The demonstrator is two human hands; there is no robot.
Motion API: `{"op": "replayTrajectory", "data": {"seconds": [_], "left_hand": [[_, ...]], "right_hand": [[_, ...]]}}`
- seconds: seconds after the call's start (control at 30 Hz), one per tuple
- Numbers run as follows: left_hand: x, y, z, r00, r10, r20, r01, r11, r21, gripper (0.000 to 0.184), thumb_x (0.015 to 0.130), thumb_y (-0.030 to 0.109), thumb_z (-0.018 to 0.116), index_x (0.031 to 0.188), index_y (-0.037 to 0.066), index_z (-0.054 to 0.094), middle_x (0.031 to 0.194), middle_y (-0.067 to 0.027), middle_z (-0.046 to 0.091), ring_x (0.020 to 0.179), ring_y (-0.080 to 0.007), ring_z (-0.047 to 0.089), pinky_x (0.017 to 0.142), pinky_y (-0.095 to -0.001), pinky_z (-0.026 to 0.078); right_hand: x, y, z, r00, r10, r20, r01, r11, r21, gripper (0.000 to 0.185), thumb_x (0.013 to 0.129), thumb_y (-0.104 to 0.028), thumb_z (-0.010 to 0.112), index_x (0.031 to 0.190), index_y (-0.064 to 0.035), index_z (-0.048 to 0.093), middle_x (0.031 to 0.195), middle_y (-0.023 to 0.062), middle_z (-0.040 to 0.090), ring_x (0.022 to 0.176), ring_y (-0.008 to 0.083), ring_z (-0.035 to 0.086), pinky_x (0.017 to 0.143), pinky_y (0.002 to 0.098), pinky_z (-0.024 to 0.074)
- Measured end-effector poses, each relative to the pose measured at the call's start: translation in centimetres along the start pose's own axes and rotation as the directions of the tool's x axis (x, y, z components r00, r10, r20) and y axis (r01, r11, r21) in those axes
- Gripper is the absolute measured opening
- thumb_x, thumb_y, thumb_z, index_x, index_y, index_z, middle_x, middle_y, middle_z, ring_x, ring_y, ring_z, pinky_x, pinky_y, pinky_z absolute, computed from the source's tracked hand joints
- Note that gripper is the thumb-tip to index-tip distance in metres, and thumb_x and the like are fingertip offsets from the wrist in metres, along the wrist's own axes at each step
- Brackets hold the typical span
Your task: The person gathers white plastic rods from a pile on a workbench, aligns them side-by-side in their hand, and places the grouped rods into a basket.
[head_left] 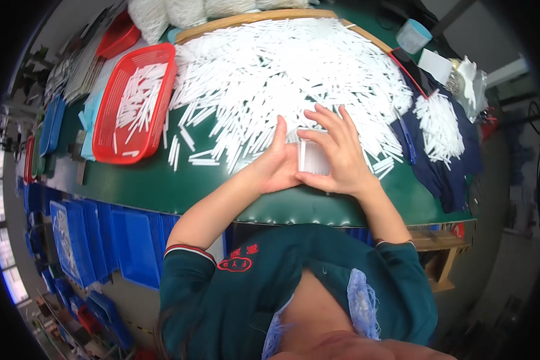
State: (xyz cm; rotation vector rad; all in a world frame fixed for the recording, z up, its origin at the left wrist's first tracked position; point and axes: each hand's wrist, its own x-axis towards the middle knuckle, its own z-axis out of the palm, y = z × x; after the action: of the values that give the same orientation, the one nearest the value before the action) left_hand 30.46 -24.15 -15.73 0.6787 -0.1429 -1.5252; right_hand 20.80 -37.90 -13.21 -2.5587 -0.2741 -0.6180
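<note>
My right hand (339,159) is closed round a pale block (317,159) that looks like white sticks side by side. One white stick (302,155) stands out at its left edge, between thumb and index finger; the other fingers are raised. My left hand (277,162) is close against the left side of this block, palm turned toward it and thumb stretched up. Its other fingers are partly hidden by the block. Just beyond both hands spreads a large pile of white sticks (264,78) on the green table (156,186).
A red basket (105,129) with white sticks stands at the left. On dark blue cloth (429,180) at the right lies a smaller stick heap (439,129). A wooden strip (246,18) edges the pile at the back. Blue bins (138,246) stand below the table's left side.
</note>
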Motion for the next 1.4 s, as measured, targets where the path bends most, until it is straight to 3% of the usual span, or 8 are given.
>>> {"op": "replayTrajectory", "data": {"seconds": [0.1,0.2,0.33,0.43,0.53,0.77,0.93,1.4], "left_hand": [[0.1,0.3,-0.8,0.991,-0.037,0.125,0.049,0.994,-0.098,0.11,0.071,0.084,0.012,0.14,0.0,0.024,0.139,-0.0188,0.035,0.13,-0.0316,0.034,0.103,-0.0442,0.032],[-0.3,0.9,-0.6,0.984,-0.04,0.175,0.072,0.982,-0.175,0.116,0.068,0.087,0.017,0.14,-0.004,0.021,0.142,-0.0246,0.029,0.13,-0.0386,0.031,0.105,-0.0458,0.029],[-0.8,1.1,-0.4,0.993,0.016,0.117,0.009,0.977,-0.215,0.117,0.067,0.087,0.02,0.14,-0.005,0.02,0.142,-0.0248,0.028,0.131,-0.0396,0.03,0.106,-0.0479,0.026],[-0.7,1.2,-0.4,0.989,0.043,0.142,-0.007,0.97,-0.242,0.117,0.067,0.087,0.021,0.14,-0.005,0.019,0.142,-0.0247,0.028,0.131,-0.0396,0.03,0.106,-0.0481,0.026],[-0.9,1.3,-0.4,0.993,0.055,0.107,-0.029,0.972,-0.234,0.117,0.067,0.087,0.021,0.14,-0.005,0.019,0.142,-0.0247,0.028,0.131,-0.0393,0.029,0.106,-0.0482,0.026],[-0.9,1.8,-0.7,0.99,0.093,0.105,-0.071,0.977,-0.199,0.114,0.07,0.085,0.012,0.138,-0.006,0.023,0.138,-0.0264,0.033,0.128,-0.0387,0.036,0.103,-0.0462,0.033],[-0.9,1.8,-0.4,0.983,0.103,0.15,-0.08,0.985,-0.152,0.113,0.071,0.084,0.011,0.138,-0.006,0.022,0.137,-0.0272,0.034,0.127,-0.0378,0.036,0.102,-0.0481,0.034],[-0.8,1.6,-0.6,0.984,0.098,0.146,-0.08,0.989,-0.128,0.112,0.072,0.083,0.009,0.139,-0.006,0.021,0.136,-0.0256,0.036,0.127,-0.0338,0.038,0.103,-0.0453,0.035]], "right_hand": [[-0.5,3.5,-2.4,0.956,0.112,-0.273,-0.178,0.956,-0.233,0.061,0.065,-0.035,0.075,0.116,-0.0092,0.052,0.127,0.0108,0.048,0.125,0.0301,0.04,0.105,0.0533,0.0215],[-3.2,10.1,-6.4,0.727,0.127,-0.674,-0.455,0.825,-0.335,0.059,0.069,-0.032,0.076,0.115,-0.0042,0.052,0.117,0.0139,0.054,0.114,0.0328,0.047,0.096,0.0455,0.033],[-8.1,14.3,-10.3,0.442,0.166,-0.882,-0.875,0.295,-0.383,0.073,0.073,-0.045,0.071,0.124,0.0019,0.046,0.126,0.0206,0.047,0.121,0.0353,0.039,0.101,0.0446,0.0287],[-7.9,14.3,-9.9,0.433,0.149,-0.889,-0.827,0.458,-0.326,0.079,0.074,-0.047,0.07,0.127,0.0042,0.042,0.132,0.0233,0.041,0.126,0.0362,0.034,0.104,0.0464,0.0248],[-4.6,11.9,-6.8,0.578,0.253,-0.776,-0.556,0.818,-0.148,0.072,0.075,-0.037,0.072,0.128,0.0032,0.042,0.132,0.0227,0.041,0.126,0.0362,0.035,0.104,0.0424,0.0282],[-0.6,3.8,-2.2,0.978,0.119,-0.172,-0.122,0.992,-0.011,0.088,0.058,-0.041,0.08,0.129,-0.0053,0.044,0.137,0.015,0.038,0.131,0.0359,0.03,0.105,0.0485,0.0249],[-0.3,2.0,-1.5,0.994,0.073,0.077,-0.075,0.997,0.036,0.088,0.054,-0.044,0.081,0.127,-0.0099,0.045,0.138,0.0151,0.035,0.133,0.0368,0.025,0.107,0.0529,0.0202],[-0.3,2.0,-1.1,0.997,0.045,0.065,-0.051,0.995,0.082,0.072,0.056,-0.033,0.081,0.117,-0.0091,0.051,0.135,0.016,0.04,0.129,0.0367,0.032,0.105,0.0509,0.0253]]}}
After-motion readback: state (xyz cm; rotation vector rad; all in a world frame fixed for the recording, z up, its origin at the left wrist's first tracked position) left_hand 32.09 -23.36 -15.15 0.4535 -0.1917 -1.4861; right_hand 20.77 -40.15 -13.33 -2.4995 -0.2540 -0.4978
